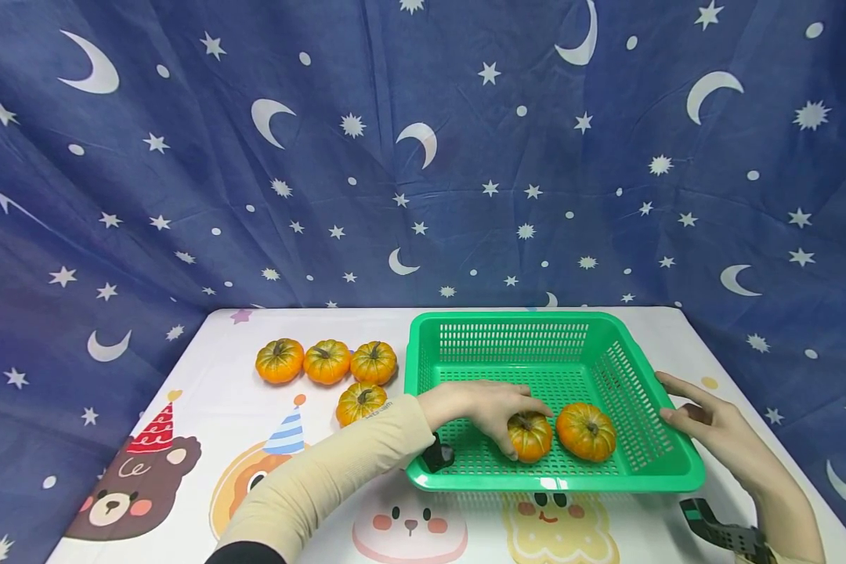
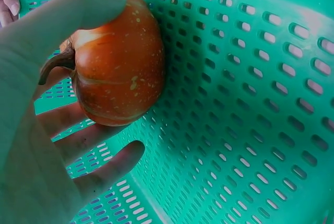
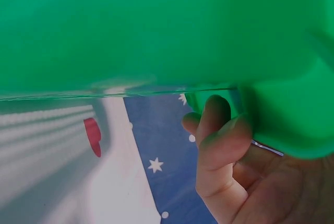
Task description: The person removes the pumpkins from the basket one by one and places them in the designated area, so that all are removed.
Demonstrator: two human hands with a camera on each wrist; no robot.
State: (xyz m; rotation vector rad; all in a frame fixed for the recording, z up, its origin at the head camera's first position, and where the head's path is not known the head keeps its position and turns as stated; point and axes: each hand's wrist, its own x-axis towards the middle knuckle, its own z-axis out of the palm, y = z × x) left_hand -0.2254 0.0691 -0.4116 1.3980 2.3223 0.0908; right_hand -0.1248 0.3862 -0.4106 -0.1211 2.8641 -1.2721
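Left hand (image 1: pixel 481 407) grips a pumpkin (image 1: pixel 530 436), fingers curled round it, inside the basket (image 1: pixel 666 462), near side. Right hand (image 1: pixel 705 419) holds the basket's right rim, fingers hooked under.

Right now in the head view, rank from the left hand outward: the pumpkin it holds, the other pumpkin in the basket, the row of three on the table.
1. Held pumpkin, in the left hand.
2. Second pumpkin, just right.
3. Row of three pumpkins, on the table, back left of the basket.

Green slotted basket (image 1: pixel 648 462); orange pumpkins (image 1: pixel 327 361) speckled yellow – two inside, four on the left; white tablecloth (image 1: pixel 204 407) with cartoon bears; far curtain (image 1: pixel 254 157) – navy, white moons and stars
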